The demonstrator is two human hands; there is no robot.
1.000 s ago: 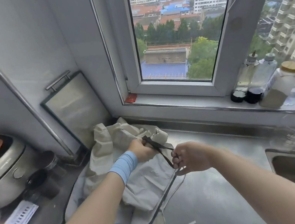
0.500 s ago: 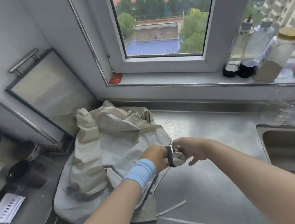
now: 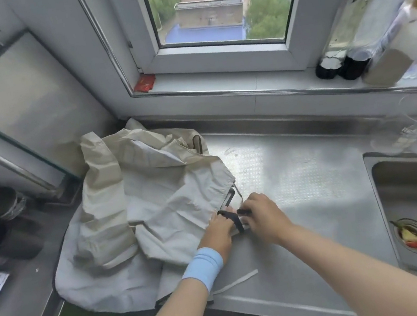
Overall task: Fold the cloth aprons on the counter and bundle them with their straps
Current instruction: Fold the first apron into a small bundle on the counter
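The aprons (image 3: 160, 207) lie in a crumpled cream heap on the steel counter (image 3: 302, 183), left of the sink (image 3: 412, 179); thin cotton by the look, light and limp, so I judge it will sag and slide on the steel unless I pin it flat. My left hand (image 3: 218, 229) has the dark strap (image 3: 235, 219) looped over its curled fingers at the heap's near corner; my right hand (image 3: 262, 216) pinches the strap's free end just beside it. The strap looks narrow and floppy, best held taut between both hands; a pale strap (image 3: 236, 281) lies loose near the counter's front edge.
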